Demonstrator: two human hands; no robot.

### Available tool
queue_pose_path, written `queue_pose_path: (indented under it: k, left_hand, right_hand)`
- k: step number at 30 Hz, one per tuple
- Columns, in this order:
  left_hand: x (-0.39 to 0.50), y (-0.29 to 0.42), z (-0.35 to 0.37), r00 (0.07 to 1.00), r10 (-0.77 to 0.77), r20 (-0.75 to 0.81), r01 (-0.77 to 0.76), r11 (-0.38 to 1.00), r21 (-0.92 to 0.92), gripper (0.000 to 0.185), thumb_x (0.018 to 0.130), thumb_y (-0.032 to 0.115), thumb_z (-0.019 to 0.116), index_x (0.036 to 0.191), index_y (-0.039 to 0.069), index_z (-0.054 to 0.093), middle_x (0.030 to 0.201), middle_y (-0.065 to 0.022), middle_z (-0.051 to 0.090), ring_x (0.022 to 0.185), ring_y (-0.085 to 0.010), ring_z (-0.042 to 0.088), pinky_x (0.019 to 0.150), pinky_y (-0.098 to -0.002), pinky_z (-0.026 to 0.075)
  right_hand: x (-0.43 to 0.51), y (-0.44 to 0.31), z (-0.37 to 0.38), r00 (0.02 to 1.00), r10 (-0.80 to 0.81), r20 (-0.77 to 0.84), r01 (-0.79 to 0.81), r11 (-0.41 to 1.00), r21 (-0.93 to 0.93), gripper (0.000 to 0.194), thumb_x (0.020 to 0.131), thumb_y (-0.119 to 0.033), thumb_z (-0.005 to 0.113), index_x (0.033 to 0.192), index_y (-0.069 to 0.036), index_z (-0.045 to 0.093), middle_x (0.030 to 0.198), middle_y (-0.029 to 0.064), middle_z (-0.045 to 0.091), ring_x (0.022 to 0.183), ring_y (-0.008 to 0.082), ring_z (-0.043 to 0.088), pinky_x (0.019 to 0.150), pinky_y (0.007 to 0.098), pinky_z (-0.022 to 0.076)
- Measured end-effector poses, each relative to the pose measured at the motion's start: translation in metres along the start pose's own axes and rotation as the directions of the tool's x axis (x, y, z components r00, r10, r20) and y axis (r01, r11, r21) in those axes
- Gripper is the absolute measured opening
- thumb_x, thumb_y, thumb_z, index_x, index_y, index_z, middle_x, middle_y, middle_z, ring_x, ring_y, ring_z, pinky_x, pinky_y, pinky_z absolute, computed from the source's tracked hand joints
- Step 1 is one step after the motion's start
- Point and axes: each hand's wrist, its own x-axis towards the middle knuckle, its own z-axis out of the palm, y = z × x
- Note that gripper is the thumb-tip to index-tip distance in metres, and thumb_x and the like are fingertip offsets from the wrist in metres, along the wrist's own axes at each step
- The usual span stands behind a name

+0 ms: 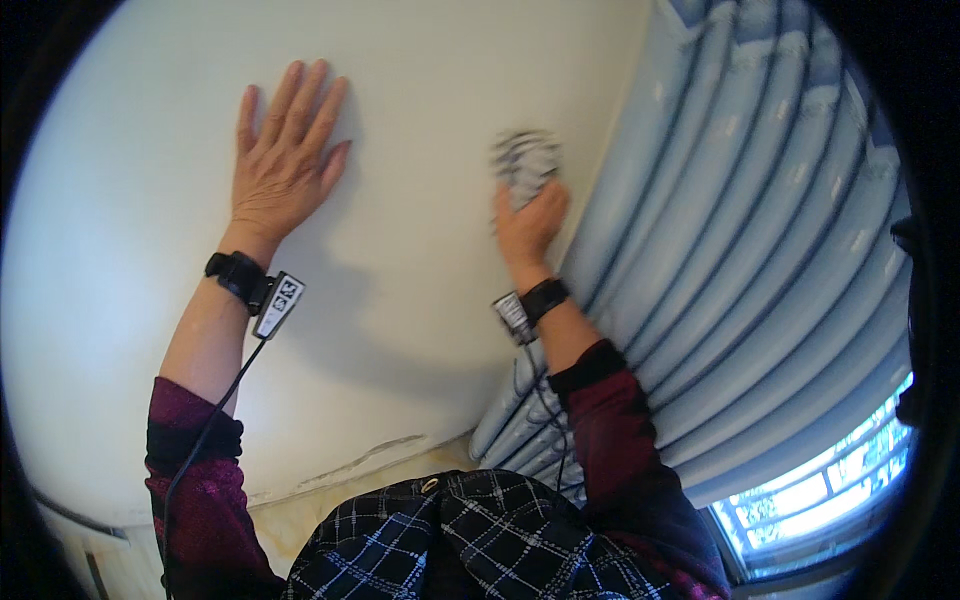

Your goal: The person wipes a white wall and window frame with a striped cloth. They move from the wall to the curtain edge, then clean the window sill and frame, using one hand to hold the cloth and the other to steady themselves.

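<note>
A plain off-white wall (420,247) fills the middle of the view. My left hand (281,154) lies against it, palm in and fingers spread, holding nothing. Farther right, my right hand (534,221) grips a bunched grey-and-white striped cloth (531,161) at the wall, near the wall's right edge. The cloth is blurred, and part of it is hidden by the fingers. Each wrist wears a black strap with a small cabled device, one on the left (279,305) and one on the right (514,317).
Pleated blue-grey curtains (720,247) hang close beside my right arm. Below them at lower right is a bright window (825,487) with bars. Along the wall's bottom runs a cracked, peeling strip (364,457). Black cables trail from both wrist devices.
</note>
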Motion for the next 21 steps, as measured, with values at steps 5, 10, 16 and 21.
queue_pose_path:
  k: [5,10,16,21]
  left_hand:
    - [0.002,-0.001,0.002,0.998,0.041,-0.043,-0.042,0.999,-0.022,0.077,0.105,0.045,0.065,0.172,0.030,0.029,0.180,0.0024,0.025,0.167,-0.0176,0.019,0.138,-0.0487,0.006]
    - [0.013,0.006,-0.003,0.996,0.057,-0.070,-0.059,0.998,-0.032,0.076,0.105,0.043,0.064,0.172,0.027,0.031,0.179,0.0019,0.026,0.167,-0.0169,0.019,0.138,-0.0497,0.006]
    - [0.023,0.018,-0.005,0.986,0.115,-0.118,-0.123,0.991,-0.061,0.079,0.104,0.040,0.068,0.172,0.028,0.030,0.180,0.0021,0.025,0.167,-0.0173,0.019,0.138,-0.0489,0.005]
    - [0.021,0.009,0.007,0.982,0.100,-0.163,-0.118,0.988,-0.104,0.069,0.104,0.036,0.070,0.167,0.028,0.041,0.174,0.0044,0.037,0.163,-0.0139,0.029,0.137,-0.0483,0.013]
  right_hand:
    - [-0.145,-0.015,-0.049,0.846,-0.093,0.525,-0.038,0.971,0.235,0.064,0.082,-0.025,0.083,0.128,0.004,0.049,0.118,0.0279,0.056,0.114,0.0477,0.057,0.097,0.0559,0.0483]
    - [-0.248,0.016,-0.127,0.189,-0.147,0.971,-0.184,0.966,0.183,0.064,0.083,-0.026,0.081,0.134,0.002,0.055,0.121,0.0278,0.066,0.116,0.0477,0.064,0.101,0.0529,0.0525]
    - [-0.305,0.064,-0.245,-0.279,0.083,0.957,-0.288,0.943,-0.166,0.075,0.082,-0.039,0.080,0.141,0.002,0.056,0.122,0.0272,0.071,0.114,0.0433,0.069,0.097,0.0499,0.0540]
    - [-0.351,0.115,-0.340,-0.541,0.214,0.813,-0.193,0.909,-0.368,0.056,0.081,-0.040,0.082,0.121,-0.003,0.074,0.115,0.0235,0.076,0.107,0.0390,0.073,0.091,0.0493,0.0562]
